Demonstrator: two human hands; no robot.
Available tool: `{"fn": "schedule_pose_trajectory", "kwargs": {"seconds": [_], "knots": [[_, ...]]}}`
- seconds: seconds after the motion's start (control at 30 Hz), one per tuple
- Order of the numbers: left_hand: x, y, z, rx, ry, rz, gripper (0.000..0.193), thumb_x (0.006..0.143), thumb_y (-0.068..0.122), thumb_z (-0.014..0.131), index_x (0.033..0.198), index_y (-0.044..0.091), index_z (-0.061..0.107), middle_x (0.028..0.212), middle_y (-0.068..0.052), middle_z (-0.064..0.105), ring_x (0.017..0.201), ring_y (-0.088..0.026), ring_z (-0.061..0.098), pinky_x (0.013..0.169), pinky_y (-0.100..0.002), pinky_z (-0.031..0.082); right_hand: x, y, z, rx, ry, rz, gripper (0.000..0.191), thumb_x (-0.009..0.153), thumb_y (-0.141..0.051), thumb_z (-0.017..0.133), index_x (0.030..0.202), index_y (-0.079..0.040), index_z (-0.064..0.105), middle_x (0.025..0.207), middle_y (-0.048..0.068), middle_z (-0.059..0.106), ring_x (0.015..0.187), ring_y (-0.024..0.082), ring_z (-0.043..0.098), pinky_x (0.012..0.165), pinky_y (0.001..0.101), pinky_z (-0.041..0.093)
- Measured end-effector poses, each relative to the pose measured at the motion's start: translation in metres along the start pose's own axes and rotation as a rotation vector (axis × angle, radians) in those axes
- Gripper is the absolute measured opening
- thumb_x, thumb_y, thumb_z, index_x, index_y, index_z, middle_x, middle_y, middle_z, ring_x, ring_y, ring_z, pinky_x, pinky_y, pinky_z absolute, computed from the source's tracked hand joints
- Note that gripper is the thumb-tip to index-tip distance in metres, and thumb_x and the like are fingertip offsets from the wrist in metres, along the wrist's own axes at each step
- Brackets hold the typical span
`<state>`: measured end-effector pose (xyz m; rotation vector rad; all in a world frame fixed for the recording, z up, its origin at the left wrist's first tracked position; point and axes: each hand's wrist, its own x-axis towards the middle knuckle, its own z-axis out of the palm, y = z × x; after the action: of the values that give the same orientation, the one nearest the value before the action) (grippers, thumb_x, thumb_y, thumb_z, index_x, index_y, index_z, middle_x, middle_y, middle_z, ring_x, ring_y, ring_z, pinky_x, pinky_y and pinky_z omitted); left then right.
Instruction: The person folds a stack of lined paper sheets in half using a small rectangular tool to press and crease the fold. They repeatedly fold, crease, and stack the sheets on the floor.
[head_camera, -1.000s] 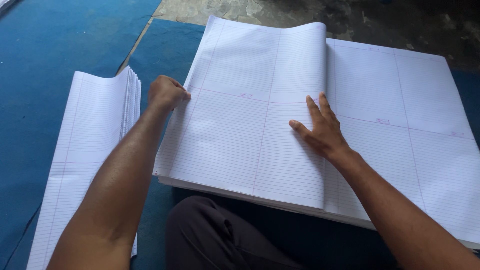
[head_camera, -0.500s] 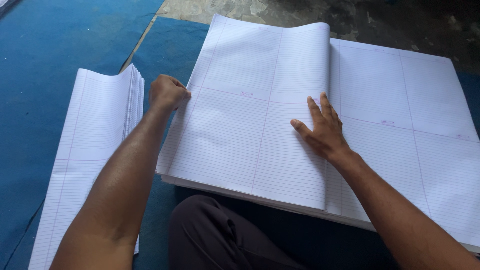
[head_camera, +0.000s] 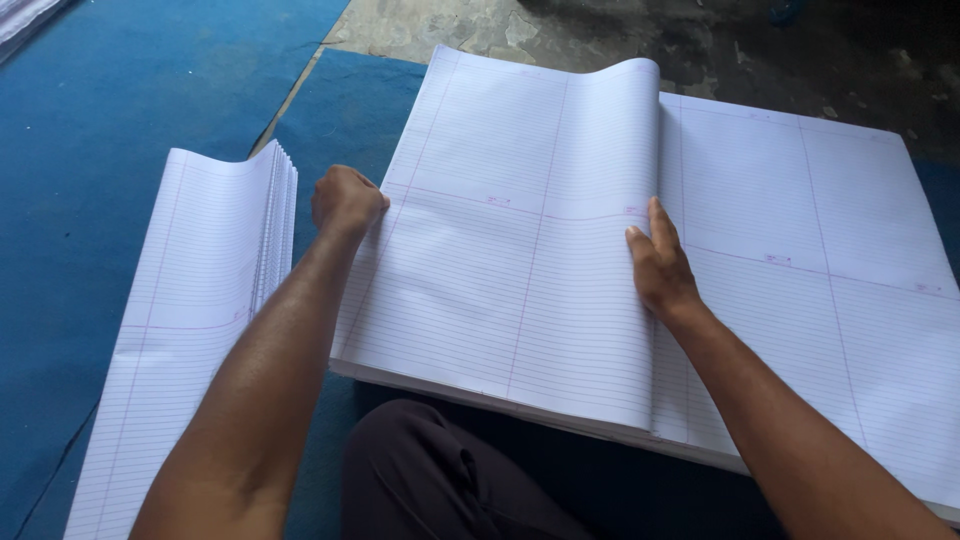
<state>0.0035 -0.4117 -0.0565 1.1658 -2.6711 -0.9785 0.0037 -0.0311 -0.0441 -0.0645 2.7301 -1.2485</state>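
A thick stack of large white ruled sheets (head_camera: 800, 240) lies in front of me. Its top sheets (head_camera: 520, 230) are folded over from the right, with the fold standing up in the middle. My left hand (head_camera: 345, 200) is a fist pinching the left edge of the folded sheets. My right hand (head_camera: 657, 265) presses along the fold, fingers close together and pointing away from me. A second pile of folded ruled sheets (head_camera: 190, 320) lies to the left, beside my left forearm.
Everything rests on a blue mat (head_camera: 90, 180) on the floor. Bare grey concrete (head_camera: 560, 30) shows beyond the stack. My dark trouser knee (head_camera: 430, 480) is at the bottom, just under the stack's near edge. More white paper (head_camera: 20, 15) sits at the top left corner.
My right hand has slid right from the flat sheet to the fold, and its fingers have drawn together. My left fist stays on the left edge.
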Motion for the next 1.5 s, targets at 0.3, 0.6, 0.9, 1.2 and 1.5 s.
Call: {"fn": "schedule_pose_trajectory", "kwargs": {"seconds": [0.3,0.6,0.9,1.2,1.5], "knots": [[0.006,-0.004,-0.007,-0.08,0.003,-0.011,0.009,0.08,0.014,0.085,0.087,0.012,0.08,0.1,-0.008,0.078,0.095,-0.021,0.075,0.09,-0.035,0.06,0.01,0.004,0.017,-0.261,-0.004,0.026,0.072,0.101,-0.026,0.039,0.161,-0.009,0.002,0.169,0.018,0.001,0.156,0.035,0.005,0.125,0.0475,0.014],[0.0,0.0,0.0,-0.013,0.068,0.131,0.013,0.092,0.006,0.068,0.103,0.012,0.074,0.105,-0.008,0.074,0.088,-0.019,0.072,0.076,-0.037,0.062,0.027,0.02,0.031,-0.517,0.034,-0.08,0.073,0.103,-0.023,0.04,0.158,0.004,0.001,0.162,0.036,-0.003,0.15,0.051,0.011,0.123,0.053,0.017],[-0.042,0.046,0.009,0.557,-0.104,0.464,0.05,0.101,0.052,0.061,0.111,0.006,0.076,0.126,-0.017,0.059,0.121,-0.031,0.052,0.104,-0.056,0.04,0.011,0.015,0.009,-0.549,0.011,-0.101,0.065,0.104,-0.035,0.038,0.158,-0.002,0.022,0.164,0.034,0.002,0.15,0.05,0.013,0.122,0.0555,0.02],[-0.08,0.092,0.032,0.665,-0.225,0.399,0.082,0.079,0.059,0.082,0.14,0.01,0.058,0.146,-0.023,0.047,0.141,-0.04,0.036,0.106,-0.051,0.045,0.004,0.057,-0.079,-0.279,0.03,-0.157,0.062,0.103,-0.042,0.043,0.148,0.0,0.042,0.161,0.025,0.026,0.149,0.042,0.027,0.12,0.0517,0.028],[-0.125,0.124,0.079,0.676,-0.339,0.448,0.062,0.096,0.006,0.052,0.149,0.04,0.051,0.165,-0.015,0.029,0.151,-0.041,0.028,0.112,-0.052,0.046,-0.007,0.194,-0.201,-0.466,0.252,-0.134,0.047,0.1,-0.039,0.057,0.128,-0.002,0.067,0.149,0.024,0.049,0.138,0.039,0.046,0.115,0.048,0.038]]}}
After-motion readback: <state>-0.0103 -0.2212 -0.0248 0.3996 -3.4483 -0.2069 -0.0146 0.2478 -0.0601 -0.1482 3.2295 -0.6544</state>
